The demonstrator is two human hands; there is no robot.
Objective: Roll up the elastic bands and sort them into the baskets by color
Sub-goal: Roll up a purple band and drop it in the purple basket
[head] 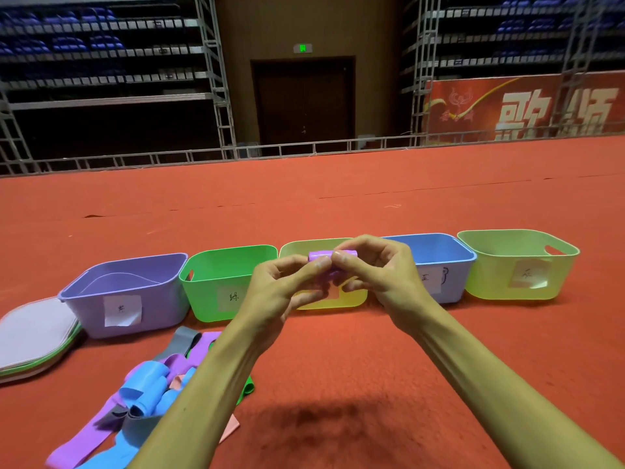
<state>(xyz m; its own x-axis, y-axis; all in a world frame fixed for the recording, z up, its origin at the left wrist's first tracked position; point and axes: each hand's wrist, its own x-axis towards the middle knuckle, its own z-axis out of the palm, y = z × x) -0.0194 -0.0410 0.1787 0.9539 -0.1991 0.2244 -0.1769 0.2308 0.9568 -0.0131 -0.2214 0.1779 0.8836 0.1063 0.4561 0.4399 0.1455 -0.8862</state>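
With the fingers (pixel 319 265) of my left hand (pixel 280 292) and right hand (pixel 382 279) pinching the purple band (pixel 321 256), I should wind it tight, edges flush, before the purple basket (pixel 159 299).

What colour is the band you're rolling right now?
Purple. The band is pinched between both hands, left and right, clearest in the head view.

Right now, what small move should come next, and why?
Probably carry the purple roll left to the purple basket. It looks fully rolled, pinched between the left hand and right hand, yet it lines up with the yellow basket.
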